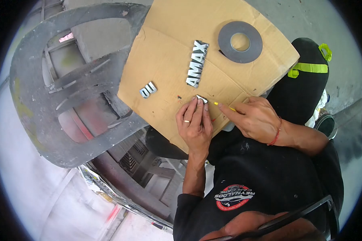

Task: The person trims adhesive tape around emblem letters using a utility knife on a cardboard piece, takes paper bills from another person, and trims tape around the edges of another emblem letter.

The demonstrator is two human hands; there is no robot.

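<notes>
My left hand point(195, 122) is closed over a small chrome letter piece point(202, 99), pinning it to the cardboard point(149, 60) with the fingertips; which letter it is stays mostly covered. Just to its right, my right hand point(251, 118) grips a thin yellow tool point(216, 103), pointed toward the letter piece. Its kind cannot be made out. Chrome letters reading AMAX point(197, 64) lie joined in a row farther up the cardboard. Left of my left hand sits another chrome pair, DU point(148, 90). A roll of dark grey tape point(251, 54) rests flat at the upper right.
The cardboard lies across my lap, near my dark-trousered knee with yellow-green strips point(313, 68). At left stands a large grey, scuffed panel point(32, 104) with openings. Chrome-edged bodywork point(104, 193) lies below it. A round container point(326, 124) stands at the far right.
</notes>
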